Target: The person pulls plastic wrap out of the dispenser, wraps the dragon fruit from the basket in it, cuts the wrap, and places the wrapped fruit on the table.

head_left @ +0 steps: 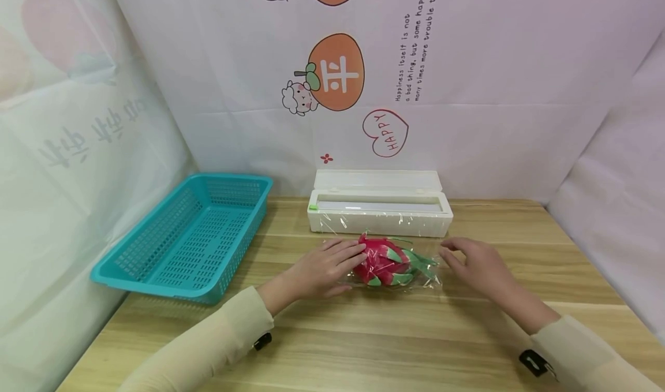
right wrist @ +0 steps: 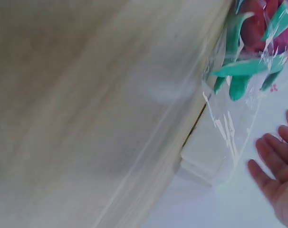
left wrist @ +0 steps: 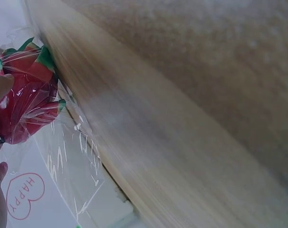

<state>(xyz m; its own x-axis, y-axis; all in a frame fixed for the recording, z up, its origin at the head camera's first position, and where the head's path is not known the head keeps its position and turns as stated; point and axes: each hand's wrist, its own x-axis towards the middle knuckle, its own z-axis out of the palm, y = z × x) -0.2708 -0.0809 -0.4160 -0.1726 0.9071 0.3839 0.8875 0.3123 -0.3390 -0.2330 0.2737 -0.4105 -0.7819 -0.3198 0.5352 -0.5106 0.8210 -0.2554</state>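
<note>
A red dragon fruit with green scales [head_left: 387, 262] lies on the wooden table, covered by clear plastic wrap [head_left: 415, 276]. My left hand [head_left: 324, 265] lies flat with straight fingers touching the fruit's left side. The wrapped fruit [left wrist: 25, 102] also fills the left of the left wrist view. My right hand [head_left: 475, 262] hovers just right of the fruit's green tips, fingers relaxed, holding nothing. In the right wrist view the open right hand [right wrist: 277, 166] is apart from the wrapped fruit [right wrist: 258, 42].
A white cling-film dispenser box [head_left: 379, 207] with its lid up stands right behind the fruit. A teal plastic basket [head_left: 189, 236] sits at the table's left. Printed cloth walls close in the back and both sides.
</note>
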